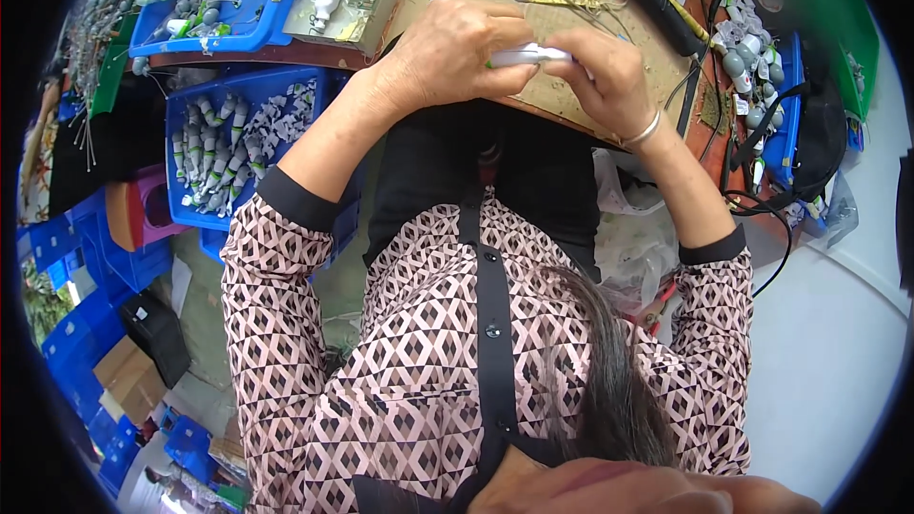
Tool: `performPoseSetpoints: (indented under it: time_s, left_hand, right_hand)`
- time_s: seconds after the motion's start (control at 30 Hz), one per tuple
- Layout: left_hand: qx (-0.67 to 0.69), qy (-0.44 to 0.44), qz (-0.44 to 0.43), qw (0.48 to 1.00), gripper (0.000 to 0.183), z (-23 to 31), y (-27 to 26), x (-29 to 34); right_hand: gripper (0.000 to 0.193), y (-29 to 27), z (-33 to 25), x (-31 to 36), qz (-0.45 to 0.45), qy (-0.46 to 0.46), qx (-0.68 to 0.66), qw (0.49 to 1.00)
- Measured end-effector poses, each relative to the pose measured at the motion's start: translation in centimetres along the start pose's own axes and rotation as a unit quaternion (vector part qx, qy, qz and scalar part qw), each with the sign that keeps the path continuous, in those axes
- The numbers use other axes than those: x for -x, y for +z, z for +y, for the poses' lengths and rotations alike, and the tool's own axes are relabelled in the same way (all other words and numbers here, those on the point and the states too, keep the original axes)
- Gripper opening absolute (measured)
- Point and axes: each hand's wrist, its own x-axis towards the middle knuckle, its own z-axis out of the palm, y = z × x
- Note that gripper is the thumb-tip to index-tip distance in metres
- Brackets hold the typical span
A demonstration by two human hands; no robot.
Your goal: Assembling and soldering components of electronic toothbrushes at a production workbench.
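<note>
My left hand (459,52) is closed around a small white plastic casing (515,58) with a touch of green at its side. On its right end sits a narrower white tip (552,54), pinched between the thumb and fingers of my right hand (609,81). The two pieces meet between my hands, above the front part of a brown cardboard sheet (571,107) on the bench. My fingers hide much of both pieces. A bracelet circles my right wrist.
A blue bin (178,192) at left holds similar white-and-green casings and white scraps. Behind it lie a blue tray (249,41) and a circuit board box (367,5). A black-handled tool (647,0) crosses the bench; grey bulb-like parts (745,59) and cables lie at right.
</note>
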Motion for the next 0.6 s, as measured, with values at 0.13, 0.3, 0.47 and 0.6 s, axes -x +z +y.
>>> performPoseSetpoints:
  time_s: [0.13,0.3,0.47,0.6]
  left_hand:
    - [-0.036,0.015,0.026,0.999,0.023,0.4,0.2,0.7]
    - [0.052,0.006,-0.006,0.999,0.021,0.2,0.1,1.2]
    - [0.006,-0.002,0.014,1.0,0.022,0.1,-0.1,1.5]
    - [0.049,-0.005,0.004,0.999,0.021,0.5,-0.2,1.0]
  right_hand:
    - [0.02,-0.8,-1.0,-0.2,-0.177,0.397,-0.301,0.849]
    - [0.021,-0.3,0.1,-0.2,-0.104,-0.071,0.0,0.992]
    - [0.022,0.3,-1.1,-0.1,-0.133,0.172,-0.127,0.968]
    - [0.028,-0.4,0.5,-1.0,-0.075,-0.074,-0.018,0.994]
